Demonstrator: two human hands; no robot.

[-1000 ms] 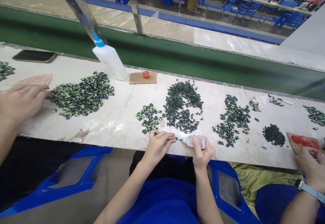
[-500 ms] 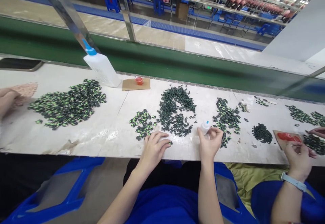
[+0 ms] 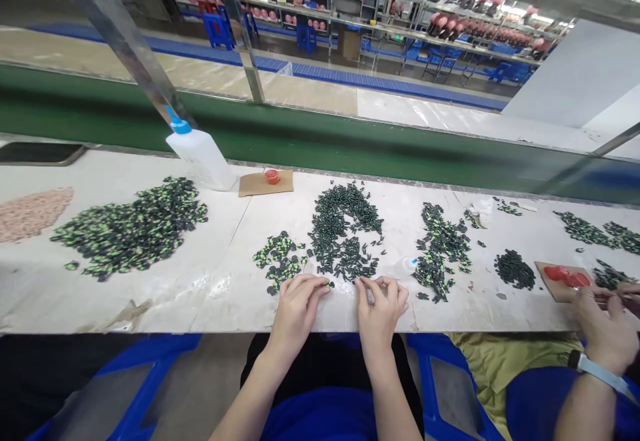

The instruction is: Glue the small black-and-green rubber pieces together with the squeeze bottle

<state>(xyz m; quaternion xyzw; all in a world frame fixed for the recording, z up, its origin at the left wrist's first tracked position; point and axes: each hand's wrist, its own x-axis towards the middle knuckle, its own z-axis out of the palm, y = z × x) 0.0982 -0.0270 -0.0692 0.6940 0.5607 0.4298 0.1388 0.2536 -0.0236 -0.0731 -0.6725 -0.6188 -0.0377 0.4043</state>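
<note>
My left hand (image 3: 297,311) rests at the near edge of the white table (image 3: 210,294) and pinches a small green-and-black piece (image 3: 328,285) at its fingertips. My right hand (image 3: 381,307) lies beside it, fingertips bunched at the near edge of the dark green pile (image 3: 345,227); whether they hold a piece is hidden. A small clear glue bottle (image 3: 407,266) with a blue tip lies loose on the table, just right of my right hand. A small heap of green-and-black pieces (image 3: 277,257) sits just beyond my left hand.
A big white squeeze bottle (image 3: 200,154) leans at the back, by a cardboard scrap with a red cap (image 3: 265,181). More piles lie left (image 3: 130,231) and right (image 3: 443,244). A co-worker's hand (image 3: 605,327) works at right. A green conveyor (image 3: 350,141) runs behind.
My right hand has put the small glue bottle down on the table and moved left, next to my left hand. The co-worker's hand at the left has gone out of view.
</note>
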